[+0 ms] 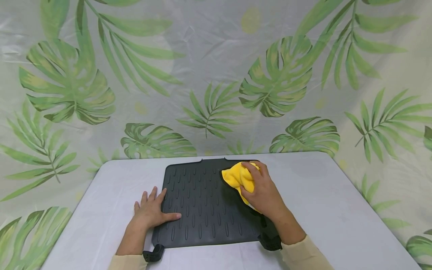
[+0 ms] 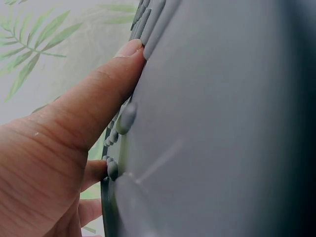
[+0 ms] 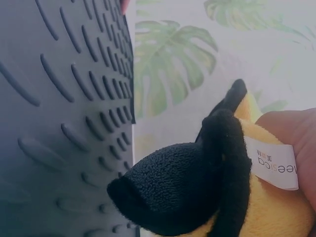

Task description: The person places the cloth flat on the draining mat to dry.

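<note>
A dark grey mat [image 1: 202, 202] with rows of raised oval ridges lies flat on the white table. Its left edge is under my left hand [image 1: 150, 212], whose fingers are spread, the thumb reaching onto the ridged surface. In the left wrist view the thumb [image 2: 94, 103] touches the mat [image 2: 207, 123]. Over the mat's upper right part, my right hand [image 1: 264, 189] grips a bunched yellow cloth [image 1: 236, 177]. The right wrist view shows the cloth's [image 3: 276, 212] black border, a dark grey underside and a white label [image 3: 274, 163]. The mat's right edge is partly hidden by the right hand and arm.
White table surface [image 1: 324, 202] extends on both sides of the mat. Behind it hangs a pale curtain [image 1: 212, 67] printed with green leaves. Black wrist-worn devices [image 1: 154, 253] sit at both wrists, near the mat's front corners.
</note>
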Tool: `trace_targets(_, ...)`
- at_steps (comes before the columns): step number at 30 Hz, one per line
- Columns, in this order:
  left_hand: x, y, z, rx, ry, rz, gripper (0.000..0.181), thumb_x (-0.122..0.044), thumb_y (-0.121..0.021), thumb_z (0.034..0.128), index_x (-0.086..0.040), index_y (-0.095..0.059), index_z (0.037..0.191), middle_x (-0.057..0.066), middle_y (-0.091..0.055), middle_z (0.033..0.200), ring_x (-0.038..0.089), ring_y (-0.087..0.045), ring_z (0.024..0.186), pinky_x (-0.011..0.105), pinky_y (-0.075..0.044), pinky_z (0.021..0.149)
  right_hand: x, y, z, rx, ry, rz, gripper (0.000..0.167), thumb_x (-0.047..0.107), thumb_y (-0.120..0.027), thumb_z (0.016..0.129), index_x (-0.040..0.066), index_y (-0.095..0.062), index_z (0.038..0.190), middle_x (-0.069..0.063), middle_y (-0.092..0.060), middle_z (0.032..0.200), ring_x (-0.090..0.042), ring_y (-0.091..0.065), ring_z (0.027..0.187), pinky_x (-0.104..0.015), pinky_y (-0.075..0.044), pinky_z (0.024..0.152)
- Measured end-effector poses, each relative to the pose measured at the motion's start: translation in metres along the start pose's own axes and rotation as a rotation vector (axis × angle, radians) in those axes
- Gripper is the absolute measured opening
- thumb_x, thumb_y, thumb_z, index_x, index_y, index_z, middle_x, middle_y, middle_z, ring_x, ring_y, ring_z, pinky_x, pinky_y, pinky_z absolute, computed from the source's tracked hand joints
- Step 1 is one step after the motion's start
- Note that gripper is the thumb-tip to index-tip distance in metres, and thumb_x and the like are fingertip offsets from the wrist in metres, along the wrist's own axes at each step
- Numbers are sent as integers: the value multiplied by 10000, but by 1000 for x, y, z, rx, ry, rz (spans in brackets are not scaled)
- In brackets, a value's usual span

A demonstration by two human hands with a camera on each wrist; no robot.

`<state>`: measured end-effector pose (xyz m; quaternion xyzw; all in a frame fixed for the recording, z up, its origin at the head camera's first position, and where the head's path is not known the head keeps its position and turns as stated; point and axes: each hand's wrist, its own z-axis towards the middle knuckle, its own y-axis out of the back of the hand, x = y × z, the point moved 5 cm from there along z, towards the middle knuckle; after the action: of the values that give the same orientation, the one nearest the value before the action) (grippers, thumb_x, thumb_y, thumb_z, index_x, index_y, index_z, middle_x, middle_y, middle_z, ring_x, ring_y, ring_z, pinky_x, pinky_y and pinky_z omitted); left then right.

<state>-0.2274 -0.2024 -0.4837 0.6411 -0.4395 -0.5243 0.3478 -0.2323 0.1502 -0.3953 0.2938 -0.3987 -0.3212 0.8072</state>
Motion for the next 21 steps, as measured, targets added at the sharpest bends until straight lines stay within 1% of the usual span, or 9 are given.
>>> trace_targets(8,0,0,0,5,4,3,1257,-775,-776,678,-98,-289,1618,299,-141,1678,596,-50,1526,809,-82,1158,10,-7,-2,5,73,-17,774,99,-873,775,171,-485,1441,-179,-438,1397,-318,-610,1060,-446,-605,879)
trace_targets(17,0,1,-1,3,11,-2,1251,-759,-789,678,-97,-293,1617,297,-146,1678,594,-49,1528,803,-79,1165,15,-13,0,-2,106,-20,783,94,-888,759,161,-495,1433,-189,-443,1392,-325,-602,1077,-450,-606,889)
trace_targets(21,-1,2,-2,0,8,-10,1243,-744,-796,685,-96,-291,1618,298,-144,1679,594,-44,1527,805,-76,1162,19,-15,1,4,105,-22,775,96,-891,759,165,-504,1427,-183,-445,1395,-320,-601,1071,-440,-610,884)
